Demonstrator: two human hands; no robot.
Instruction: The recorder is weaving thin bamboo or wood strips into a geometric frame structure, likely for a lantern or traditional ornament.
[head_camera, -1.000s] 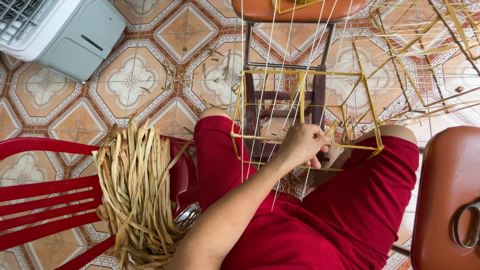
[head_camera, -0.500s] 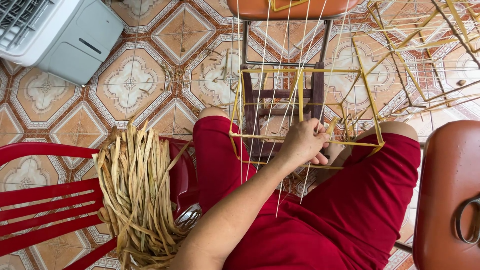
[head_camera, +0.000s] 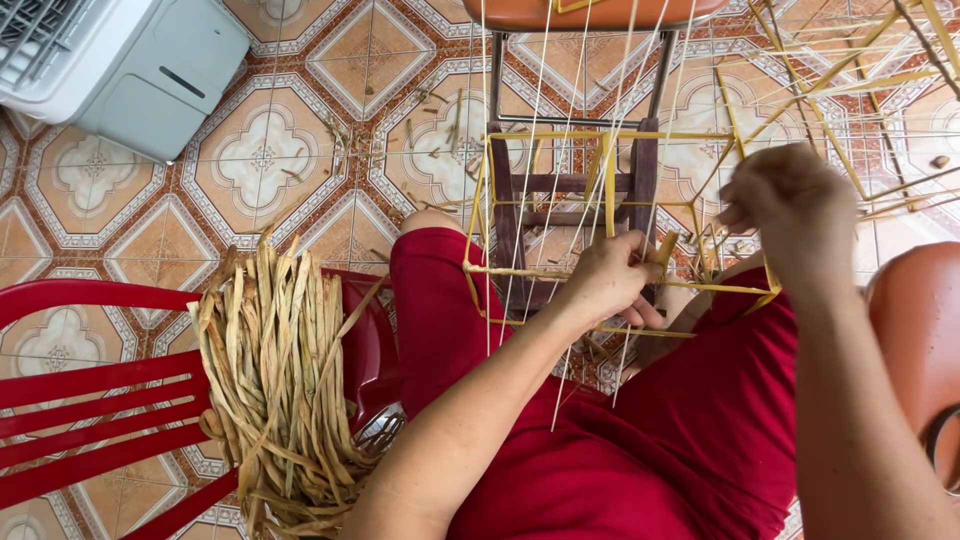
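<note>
Right hand (head_camera: 795, 205) newly raised pinching strips, left hand (head_camera: 610, 280) gripping one bamboo frame (head_camera: 560, 135), one straw bundle (head_camera: 275, 390)

Red shorts (head_camera: 640, 450) and a red slatted chair (head_camera: 90, 400) meet tan dried strips (head_camera: 275, 380), a yellow frame (head_camera: 610, 140), white strings (head_camera: 560, 120) and orange-cream patterned floor tiles (head_camera: 260, 160).

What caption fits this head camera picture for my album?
Left hand pinches a strip on the yellow frame, right hand raised beside it, dried strips on a red chair.
</note>
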